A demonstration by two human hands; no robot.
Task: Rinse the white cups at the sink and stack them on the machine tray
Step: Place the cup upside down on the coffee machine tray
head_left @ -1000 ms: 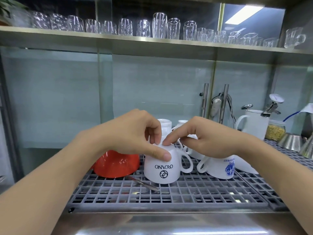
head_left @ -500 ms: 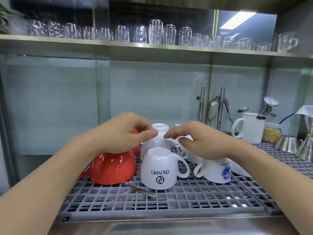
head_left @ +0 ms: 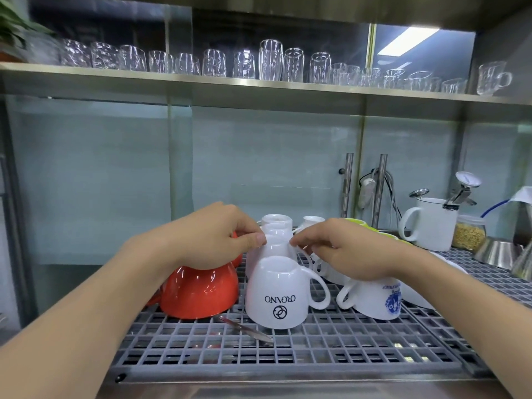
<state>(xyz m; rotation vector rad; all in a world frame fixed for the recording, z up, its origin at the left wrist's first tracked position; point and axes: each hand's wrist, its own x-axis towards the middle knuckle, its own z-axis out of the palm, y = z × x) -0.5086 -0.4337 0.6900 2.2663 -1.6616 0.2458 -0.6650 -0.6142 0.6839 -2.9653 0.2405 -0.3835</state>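
Note:
A white cup printed ORGANO (head_left: 283, 295) stands upside down on the grey grid tray (head_left: 316, 352). Directly behind it is a second upturned white cup (head_left: 273, 250). My left hand (head_left: 213, 237) pinches its raised base from the left, and my right hand (head_left: 342, 249) pinches it from the right. Two more white cups (head_left: 276, 220) (head_left: 312, 221) stand further back. A white cup with a blue emblem (head_left: 377, 300) lies under my right wrist.
A red cup (head_left: 198, 292) sits upturned at the left, under my left hand. A metal spoon (head_left: 247, 329) lies on the grid in front. A white jug (head_left: 431, 226), a jar and steel vessels stand at the right. Several glasses line the shelf (head_left: 259, 84) above.
Both hands have left the top of the ORGANO cup and moved back to the white cup behind it. The ORGANO cup stays standing on the tray.

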